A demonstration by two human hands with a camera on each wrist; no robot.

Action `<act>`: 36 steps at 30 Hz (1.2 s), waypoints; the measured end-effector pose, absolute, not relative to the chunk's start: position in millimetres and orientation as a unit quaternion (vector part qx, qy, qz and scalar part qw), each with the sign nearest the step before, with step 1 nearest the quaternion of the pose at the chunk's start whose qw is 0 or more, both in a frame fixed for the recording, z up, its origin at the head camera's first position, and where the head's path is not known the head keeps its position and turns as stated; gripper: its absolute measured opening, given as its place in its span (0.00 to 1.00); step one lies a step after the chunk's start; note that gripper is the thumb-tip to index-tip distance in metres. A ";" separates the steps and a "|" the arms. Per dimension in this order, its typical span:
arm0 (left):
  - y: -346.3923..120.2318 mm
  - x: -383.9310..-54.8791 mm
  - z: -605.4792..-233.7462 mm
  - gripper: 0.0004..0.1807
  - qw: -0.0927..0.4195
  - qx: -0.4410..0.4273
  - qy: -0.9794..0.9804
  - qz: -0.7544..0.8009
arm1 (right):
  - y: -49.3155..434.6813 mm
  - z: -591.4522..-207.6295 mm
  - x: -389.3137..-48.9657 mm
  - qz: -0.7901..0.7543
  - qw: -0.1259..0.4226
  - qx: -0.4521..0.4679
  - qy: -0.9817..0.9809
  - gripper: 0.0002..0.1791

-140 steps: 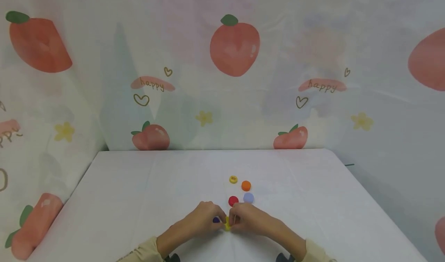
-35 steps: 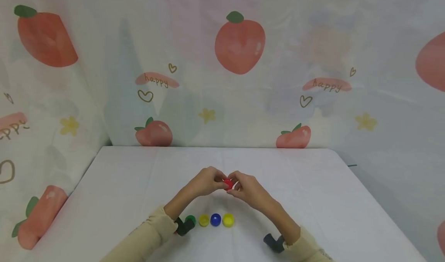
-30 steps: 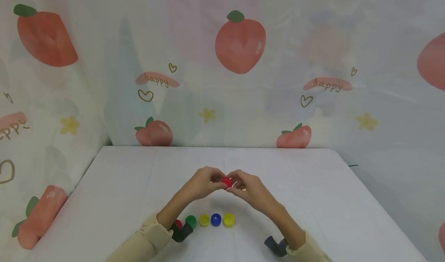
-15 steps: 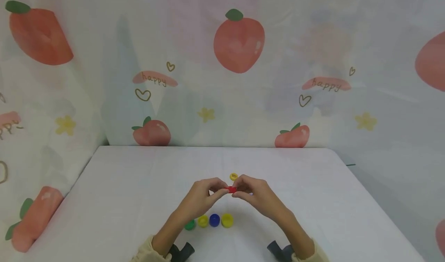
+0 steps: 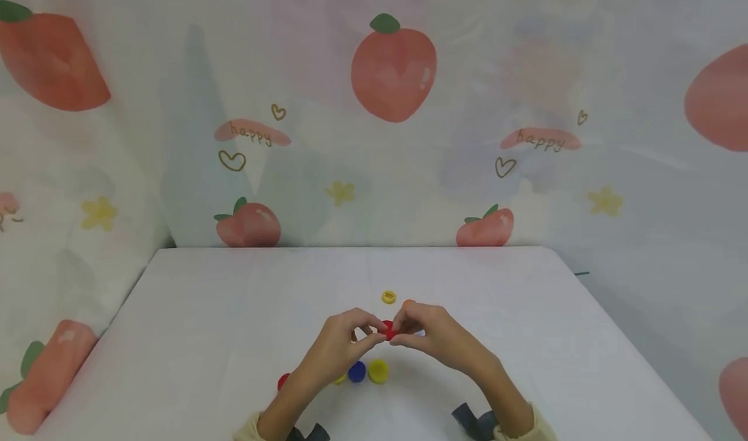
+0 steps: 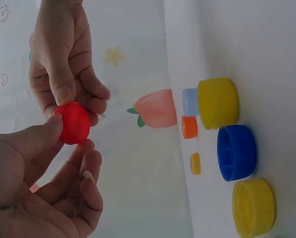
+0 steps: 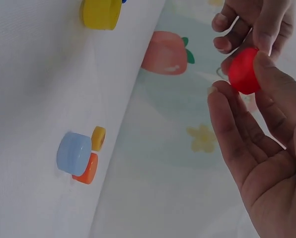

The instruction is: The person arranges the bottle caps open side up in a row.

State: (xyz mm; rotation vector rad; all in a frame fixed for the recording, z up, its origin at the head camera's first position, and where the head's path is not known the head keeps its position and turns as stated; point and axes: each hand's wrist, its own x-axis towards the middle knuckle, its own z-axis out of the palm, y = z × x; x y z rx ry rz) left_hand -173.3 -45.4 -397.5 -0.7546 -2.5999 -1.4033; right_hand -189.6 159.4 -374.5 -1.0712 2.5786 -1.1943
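Note:
A red bottle cap [image 5: 387,330] is held up above the table between both hands. My left hand [image 5: 339,340] pinches its left side with thumb and fingertips, and my right hand [image 5: 435,337] pinches the right side. In the left wrist view the red cap [image 6: 75,123] shows its round face, tilted. Below the hands, a yellow cap [image 5: 378,371] and a blue cap [image 5: 356,371] stand in a row on the table. Another yellow cap [image 6: 254,207] sits beside the blue one. A second red cap [image 5: 283,380] peeks out behind my left forearm.
Beyond the hands are a small yellow cap [image 5: 388,297], an orange cap [image 5: 409,302] partly behind the right hand, and a light blue cap [image 7: 74,153]. The white table [image 5: 204,311] meets a fruit-printed cloth [image 5: 315,90] at its back and left.
Both hands came away from the yellow cap at the row and took up the red cap farther back. They have since turned it and drawn it slightly nearer, with the fingers shifting on it.

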 end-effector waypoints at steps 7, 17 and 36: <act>-34.3 -172.3 -405.9 0.09 0.047 -0.242 -0.864 -0.439 | 166.8 -373.9 -188.3 -0.361 0.087 -0.335 0.866 0.08; -28.1 -170.6 -409.6 0.10 0.016 -0.244 -0.878 -0.411 | 168.4 -380.4 -191.2 -0.335 0.125 -0.322 0.876 0.07; -19.1 -172.7 -414.3 0.12 -0.041 -0.275 -0.909 -0.312 | 171.5 -402.7 -194.9 -0.308 0.132 -0.319 0.887 0.19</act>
